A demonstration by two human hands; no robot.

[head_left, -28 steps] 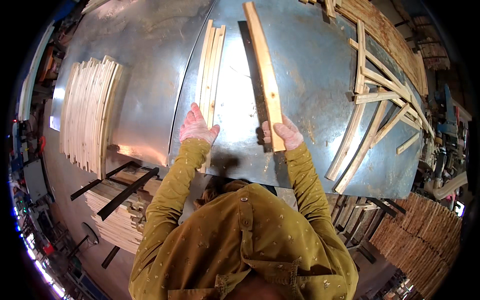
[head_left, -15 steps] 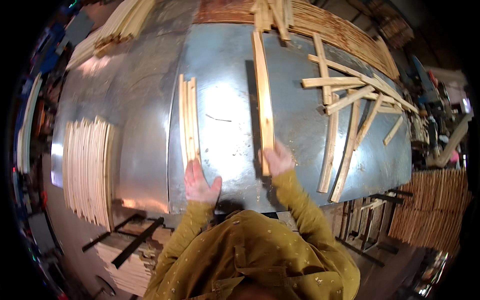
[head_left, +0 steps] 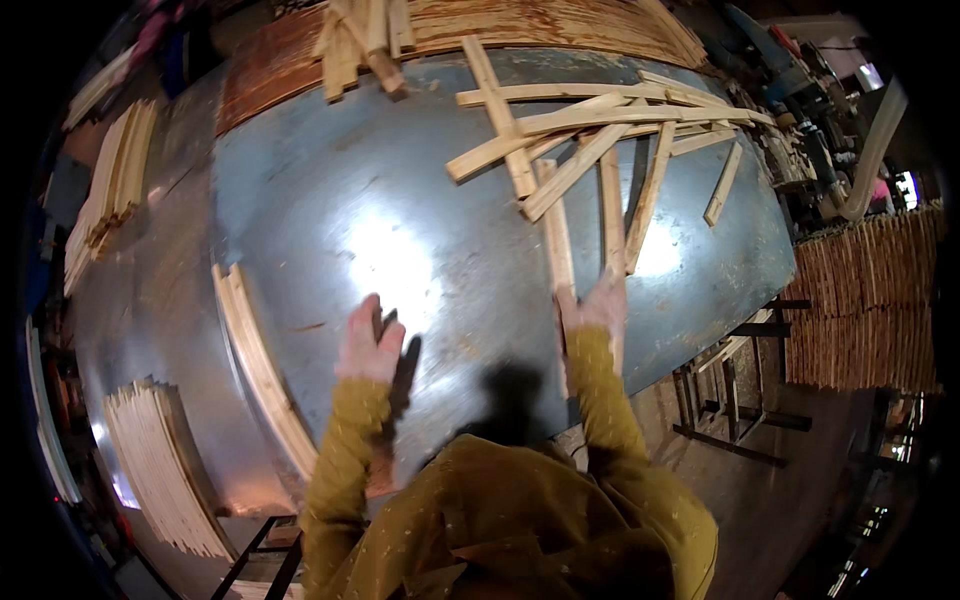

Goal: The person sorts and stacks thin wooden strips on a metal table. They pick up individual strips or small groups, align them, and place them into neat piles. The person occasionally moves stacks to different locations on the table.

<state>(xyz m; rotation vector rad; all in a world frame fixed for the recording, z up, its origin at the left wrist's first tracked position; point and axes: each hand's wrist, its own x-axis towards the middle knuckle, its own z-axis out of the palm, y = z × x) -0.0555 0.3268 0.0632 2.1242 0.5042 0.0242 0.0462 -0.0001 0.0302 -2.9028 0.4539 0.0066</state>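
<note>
My left hand (head_left: 368,342) hovers over the metal table with its thumb and fingers apart, holding nothing. To its left a few long, pale wooden strips (head_left: 262,365) lie side by side near the table's seam. On the right, my right hand (head_left: 595,303) reaches over two long strips pointing toward me, a left one (head_left: 556,235) and a right one (head_left: 611,215). Its thumb is at the left strip and its fingers at the right one, spread apart. Parts of both strips are hidden under the hand. Beyond them is a loose, crossed pile of strips (head_left: 640,118).
The metal table (head_left: 300,210) has a sheet seam on the left. Stacked strips (head_left: 155,465) lie at its near left, another bundle (head_left: 112,190) at far left. Reddish-brown boards (head_left: 480,32) line the far edge, with strips (head_left: 360,40) on them. A tall wood stack (head_left: 865,300) stands right.
The view has shifted right. My right hand has let go of its long strip and moved to the two strips on the right. My left hand has come away from the strips on the left.
</note>
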